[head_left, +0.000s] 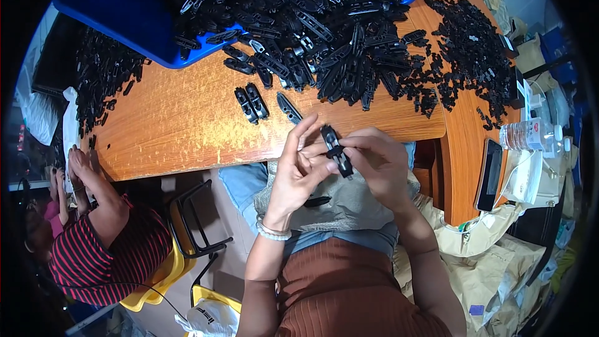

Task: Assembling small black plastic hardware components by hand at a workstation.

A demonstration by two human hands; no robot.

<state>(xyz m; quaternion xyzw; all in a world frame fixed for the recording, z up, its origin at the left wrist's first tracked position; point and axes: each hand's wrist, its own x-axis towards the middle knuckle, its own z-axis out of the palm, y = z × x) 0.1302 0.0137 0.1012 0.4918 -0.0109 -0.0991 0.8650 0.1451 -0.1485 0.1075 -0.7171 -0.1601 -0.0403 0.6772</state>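
Widest in view, a wooden bench point(168, 125), and on it a blue bin point(131, 31), with a heap point(287, 19) of long black mouldings spilling out over the wood. To the right, a spread of small parts point(471, 50), reaching across to the edge of the heap. Below the near edge, draped over the lap, a grey cloth point(368, 209). Above the cloth, brought together, the left hand point(296, 175) and the right hand point(380, 162). On the wood just short of the heap, a pair point(251, 103) lying side by side and, near it, a single moulding point(289, 107). Held up between both hands, one black piece point(337, 151), tilted, leaning left at the top. Left fingers gripping it, with thumb against the lower end and index stretched out free. Right fingers bent in and touching near the middle; cannot tell whether gripping the piece itself or something small on it. Judging by the grip, probably at the stage of fitting or adjusting by hand at the middle. Calling next, by the same judgement, for a steady left hold, a small, careful press from the right fingertips, and a check for firm seating before release.
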